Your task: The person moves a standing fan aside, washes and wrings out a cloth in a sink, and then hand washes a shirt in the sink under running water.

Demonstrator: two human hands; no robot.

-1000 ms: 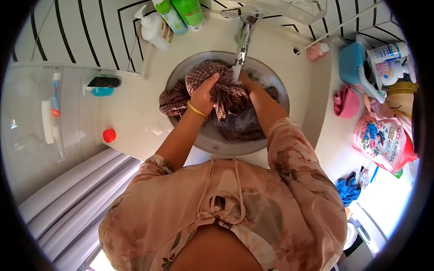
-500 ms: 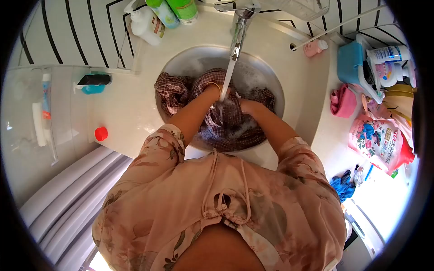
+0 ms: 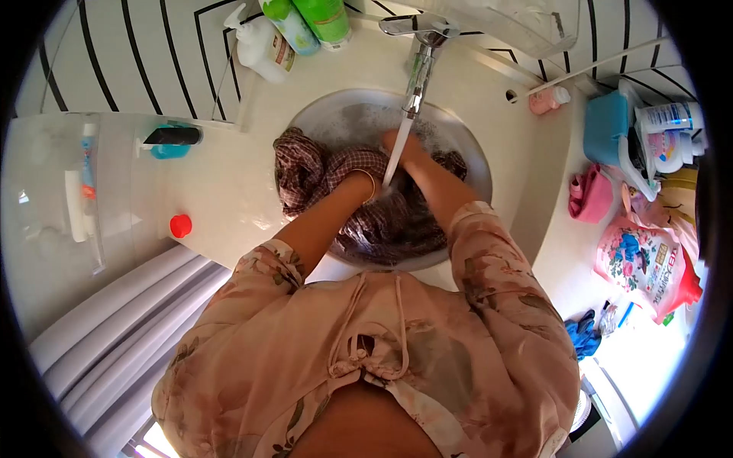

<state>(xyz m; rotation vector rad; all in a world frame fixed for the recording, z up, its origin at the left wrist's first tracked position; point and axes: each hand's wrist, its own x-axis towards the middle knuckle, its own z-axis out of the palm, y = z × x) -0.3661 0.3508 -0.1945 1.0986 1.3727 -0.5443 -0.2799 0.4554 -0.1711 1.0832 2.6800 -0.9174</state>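
Observation:
A brown-and-white checked cloth (image 3: pixel 359 164) lies bunched and wet in the round metal sink (image 3: pixel 482 172), among suds. Water runs from the chrome faucet (image 3: pixel 416 88) in a stream between my hands. My left hand (image 3: pixel 377 188), with a gold bangle at the wrist, is down in the folds at the middle of the cloth; its fingers are hidden. Above the far part of the cloth, my right hand (image 3: pixel 400 145) is beside the stream. Its fingers are blurred, so their grip cannot be made out.
A white pump bottle (image 3: pixel 263 53) and green bottles (image 3: pixel 324 23) stand at the back left. A red cap (image 3: pixel 180 225) lies on the left counter. At right are a pink bottle (image 3: pixel 548 100), a blue container (image 3: pixel 607 128), a pink cloth (image 3: pixel 589 195) and a printed bag (image 3: pixel 641 259).
My right hand has moved away from my body, up to the far side of the stream. My left hand has come slightly nearer my body. The whole view has shifted a little.

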